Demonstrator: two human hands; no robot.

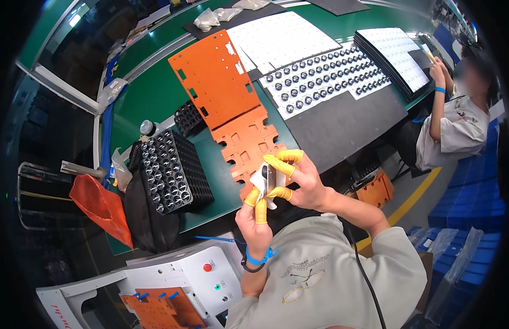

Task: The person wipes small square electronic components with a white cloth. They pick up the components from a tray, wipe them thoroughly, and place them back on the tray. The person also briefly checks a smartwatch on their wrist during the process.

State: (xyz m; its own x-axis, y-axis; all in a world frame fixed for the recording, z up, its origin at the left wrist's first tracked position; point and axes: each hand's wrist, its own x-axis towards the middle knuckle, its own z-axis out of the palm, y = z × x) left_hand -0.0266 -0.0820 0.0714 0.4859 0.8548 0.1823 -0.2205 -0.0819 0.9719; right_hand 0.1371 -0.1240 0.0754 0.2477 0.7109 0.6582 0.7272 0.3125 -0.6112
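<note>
Yellow finger cots cover several fingertips of my left hand (pixel 254 219) and my right hand (pixel 301 178), which meet in front of my chest. Between them is a crumpled white cloth (pixel 259 181), pinched by my left fingers. A small flat part (pixel 273 176), dark and shiny, is gripped by the right fingers against the cloth; its exact kind is too small to tell. Just beyond the hands lies an orange fixture plate (pixel 251 143) with notched edges and recesses. A flat orange panel (pixel 213 79) with cutouts joins its far end.
Left of the fixture stands a black rack (pixel 169 170) of round shiny-topped pieces. Rows of round black parts (pixel 320 79) sit on white sheets at the right, beside a black mat (pixel 347 123). Another person (pixel 457 115) works at far right. A white machine (pixel 194 274) stands lower left.
</note>
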